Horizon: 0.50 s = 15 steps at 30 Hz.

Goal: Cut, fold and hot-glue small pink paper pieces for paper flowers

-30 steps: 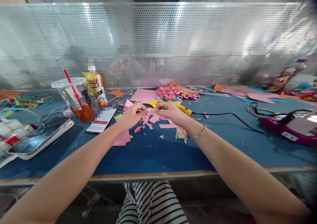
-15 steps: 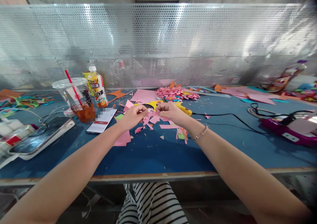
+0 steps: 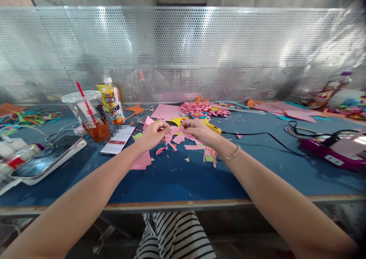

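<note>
My left hand (image 3: 156, 134) and my right hand (image 3: 201, 132) face each other above the middle of the table, fingertips pinched. A small piece of pink paper (image 3: 175, 130) stretches between them, gripped from both sides; the fingers hide part of it. Beneath and around the hands lie pink paper scraps (image 3: 178, 139), with a larger pink sheet (image 3: 142, 161) near my left wrist. Just beyond the right hand rests a yellow tool (image 3: 214, 127) with a black cord, partly covered by that hand. Behind it is a heap of pink folded paper pieces (image 3: 196, 108).
To the left stand a plastic cup (image 3: 90, 114) with a red straw and a drink bottle (image 3: 114, 106), beside a lit phone (image 3: 118, 140) and another phone (image 3: 47, 158). A purple power strip (image 3: 331, 154) with cables lies right. A perforated metal screen (image 3: 183, 53) closes the back.
The view has tilted up slightly, showing a green sign at the top. Both hands keep nearly the same place and pinch, with the pink paper still between them.
</note>
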Tool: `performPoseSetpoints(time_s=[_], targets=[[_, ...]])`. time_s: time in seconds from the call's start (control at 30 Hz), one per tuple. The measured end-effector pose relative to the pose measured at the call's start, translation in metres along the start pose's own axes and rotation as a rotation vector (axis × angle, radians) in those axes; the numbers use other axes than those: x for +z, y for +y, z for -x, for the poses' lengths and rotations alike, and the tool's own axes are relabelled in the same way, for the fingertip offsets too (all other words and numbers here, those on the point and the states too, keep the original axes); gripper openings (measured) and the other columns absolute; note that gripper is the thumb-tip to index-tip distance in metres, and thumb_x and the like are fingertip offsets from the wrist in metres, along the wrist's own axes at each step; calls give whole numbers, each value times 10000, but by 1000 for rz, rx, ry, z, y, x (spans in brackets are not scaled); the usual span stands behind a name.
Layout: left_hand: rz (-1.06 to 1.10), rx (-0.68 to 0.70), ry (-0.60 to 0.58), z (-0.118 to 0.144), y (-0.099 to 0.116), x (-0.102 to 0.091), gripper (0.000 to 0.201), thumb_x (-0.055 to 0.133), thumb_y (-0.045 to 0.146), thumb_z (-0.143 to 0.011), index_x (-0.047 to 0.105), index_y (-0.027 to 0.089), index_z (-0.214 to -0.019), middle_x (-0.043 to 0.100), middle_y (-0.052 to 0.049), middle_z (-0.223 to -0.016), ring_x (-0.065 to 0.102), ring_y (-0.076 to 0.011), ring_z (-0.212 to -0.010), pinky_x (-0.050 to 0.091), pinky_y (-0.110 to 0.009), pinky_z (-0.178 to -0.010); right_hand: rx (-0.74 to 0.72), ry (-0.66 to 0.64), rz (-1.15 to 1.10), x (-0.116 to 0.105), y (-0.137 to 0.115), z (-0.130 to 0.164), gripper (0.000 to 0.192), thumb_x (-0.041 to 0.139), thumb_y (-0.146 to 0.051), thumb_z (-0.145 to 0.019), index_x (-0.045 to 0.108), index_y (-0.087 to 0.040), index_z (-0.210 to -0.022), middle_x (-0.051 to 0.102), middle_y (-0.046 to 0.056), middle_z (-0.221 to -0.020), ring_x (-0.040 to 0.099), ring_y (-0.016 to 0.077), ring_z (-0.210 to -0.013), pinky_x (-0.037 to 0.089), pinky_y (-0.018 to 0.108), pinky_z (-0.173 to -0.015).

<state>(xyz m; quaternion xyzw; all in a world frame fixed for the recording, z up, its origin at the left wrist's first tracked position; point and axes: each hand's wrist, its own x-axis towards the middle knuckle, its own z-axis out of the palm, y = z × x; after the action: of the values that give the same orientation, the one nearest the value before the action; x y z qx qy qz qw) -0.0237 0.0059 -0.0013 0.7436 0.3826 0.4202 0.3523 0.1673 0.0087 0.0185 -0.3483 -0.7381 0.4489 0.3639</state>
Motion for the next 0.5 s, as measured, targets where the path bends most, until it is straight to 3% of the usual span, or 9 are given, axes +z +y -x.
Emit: performPoseSetpoints(time_s=[0.5], targets=[[-16, -1, -1, -1, -4, 1, 150, 506, 299, -776, 493, 175, -692, 472, 22, -558, 443, -76, -454, 361, -222, -472, 20, 60, 70, 1, -2, 1, 86, 541, -220, -627, 478, -163, -619, 374, -64, -519, 302, 48, -458, 210, 222, -443]])
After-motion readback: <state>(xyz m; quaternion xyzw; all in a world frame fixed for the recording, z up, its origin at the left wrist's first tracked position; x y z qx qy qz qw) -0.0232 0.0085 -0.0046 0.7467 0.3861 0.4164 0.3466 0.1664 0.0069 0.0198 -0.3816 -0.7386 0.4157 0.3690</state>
